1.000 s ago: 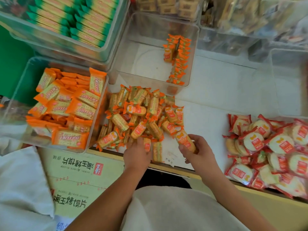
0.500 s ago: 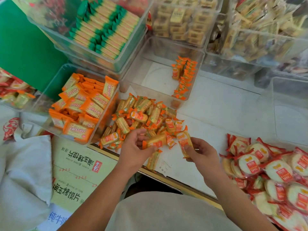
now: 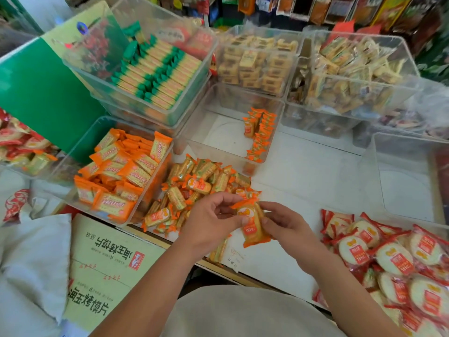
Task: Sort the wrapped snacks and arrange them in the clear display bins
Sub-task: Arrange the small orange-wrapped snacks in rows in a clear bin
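Early going — one row binned, a heap left to sort.
The left hand (image 3: 211, 220) and right hand (image 3: 284, 222) both pinch a small orange-wrapped stack (image 3: 251, 223) over the counter (image 3: 303, 171) front edge; the loose pile (image 3: 194, 186) lies just behind, and the clear bin (image 3: 218, 153) holds one row (image 3: 261, 135) along its right wall.

Two hands: left hand (image 3: 211, 222) and right hand (image 3: 286, 224), both pinching held orange-wrapped snacks (image 3: 251, 223), exact count unclear. Loose snack pile (image 3: 194, 188) left of grip: dozens. Red-wrapped round crackers (image 3: 388, 259) right of grip: over a dozen. Clear bins (image 3: 226, 137) beyond grip: at least seven.
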`<state>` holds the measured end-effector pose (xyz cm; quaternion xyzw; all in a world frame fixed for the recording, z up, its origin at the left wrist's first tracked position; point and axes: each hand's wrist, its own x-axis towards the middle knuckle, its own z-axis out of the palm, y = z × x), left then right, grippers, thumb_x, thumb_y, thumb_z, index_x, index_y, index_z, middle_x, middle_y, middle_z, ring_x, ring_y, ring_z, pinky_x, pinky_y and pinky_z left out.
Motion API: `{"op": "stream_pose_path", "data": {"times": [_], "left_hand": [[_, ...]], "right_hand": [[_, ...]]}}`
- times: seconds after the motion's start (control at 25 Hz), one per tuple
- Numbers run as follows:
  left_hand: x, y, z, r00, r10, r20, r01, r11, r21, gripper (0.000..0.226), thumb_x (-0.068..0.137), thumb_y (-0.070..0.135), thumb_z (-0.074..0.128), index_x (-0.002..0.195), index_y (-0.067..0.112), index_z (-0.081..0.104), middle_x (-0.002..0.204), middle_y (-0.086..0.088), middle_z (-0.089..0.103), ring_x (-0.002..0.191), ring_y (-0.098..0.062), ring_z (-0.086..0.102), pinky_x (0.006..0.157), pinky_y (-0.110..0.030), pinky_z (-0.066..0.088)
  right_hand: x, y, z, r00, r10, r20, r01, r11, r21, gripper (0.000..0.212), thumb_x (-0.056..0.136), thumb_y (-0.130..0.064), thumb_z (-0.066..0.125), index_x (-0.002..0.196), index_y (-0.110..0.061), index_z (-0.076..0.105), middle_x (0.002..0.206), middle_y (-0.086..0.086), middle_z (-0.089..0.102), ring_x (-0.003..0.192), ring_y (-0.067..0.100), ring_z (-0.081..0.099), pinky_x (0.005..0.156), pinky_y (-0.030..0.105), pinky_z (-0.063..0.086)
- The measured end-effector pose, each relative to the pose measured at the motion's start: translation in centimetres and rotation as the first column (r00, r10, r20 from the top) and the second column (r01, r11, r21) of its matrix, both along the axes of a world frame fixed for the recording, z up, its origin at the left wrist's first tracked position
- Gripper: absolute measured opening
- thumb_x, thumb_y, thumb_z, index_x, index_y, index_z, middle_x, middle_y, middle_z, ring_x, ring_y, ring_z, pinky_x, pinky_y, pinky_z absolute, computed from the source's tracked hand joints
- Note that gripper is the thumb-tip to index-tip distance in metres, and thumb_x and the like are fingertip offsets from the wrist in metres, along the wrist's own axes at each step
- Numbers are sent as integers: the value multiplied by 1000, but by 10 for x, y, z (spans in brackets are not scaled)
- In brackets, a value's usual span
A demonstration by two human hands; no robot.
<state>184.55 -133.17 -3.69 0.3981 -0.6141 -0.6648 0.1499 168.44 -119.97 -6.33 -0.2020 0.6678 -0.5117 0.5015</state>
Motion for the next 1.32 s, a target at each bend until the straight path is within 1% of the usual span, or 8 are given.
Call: {"op": "stream_pose_path", "data": {"times": [0.32,0.44,0.56,0.84,1.0,1.08,1.2,1.32], "left_hand": [[23,15,-25,987,149,-63,-140,981,138,30,93,4,73,116,22,74,105,0,77,99,-18,75,84,-33,62],[48,1,-72,956,190,223,-187,982,-37,21,99,11,64,114,23,72,108,3,73,104,-18,71,90,-35,58],[60,4,-129,824,49,564,98,969,-227,27,96,23,67,122,16,68,118,0,68,113,-20,65,92,-29,51],[27,29,-182,595,-78,800,468,843,-266,60,80,49,79,119,18,45,115,-3,51,108,-26,54,87,-40,53],[22,32,-167,763,-42,645,234,948,-216,38,82,33,79,102,23,48,96,6,63,89,-20,64,72,-32,51],[17,35,-142,904,47,426,-49,999,-5,27,86,26,81,103,18,61,93,3,72,85,-19,71,68,-27,55],[12,39,-97,979,182,90,-203,862,465,24,94,8,71,118,7,69,110,-15,76,103,-27,74,86,-40,62],[12,37,-69,978,186,-91,-101,810,578,29,100,8,60,128,8,67,123,-16,72,115,-31,69,96,-49,57]], "right_hand": [[36,2,2,995,-65,77,61,997,51,46,84,-25,84,123,-13,63,102,12,79,94,32,76,85,52,62],[36,8,-3,990,-132,48,126,986,113,39,88,-29,80,122,-19,65,101,4,80,91,24,77,85,43,63],[39,17,-10,985,-173,-2,171,974,151,33,90,-30,79,119,-21,66,101,1,79,88,19,77,78,37,64],[32,42,-19,967,-165,-194,200,964,173,42,91,-42,75,129,-33,58,109,-7,71,92,12,73,75,34,64],[24,45,-22,963,-185,-196,216,964,155,45,95,-40,71,136,-36,53,110,-6,71,92,12,73,76,32,64],[21,43,-22,965,-185,-184,212,967,141,44,98,-38,68,138,-37,50,110,-6,71,90,7,72,71,24,60],[18,36,-21,969,-176,-171,199,971,130,49,99,-40,64,144,-39,45,114,-9,70,91,2,71,70,18,57],[19,27,-18,969,-149,-198,170,981,94,58,100,-41,62,152,-41,37,117,-8,69,96,2,69,74,20,58]]}}
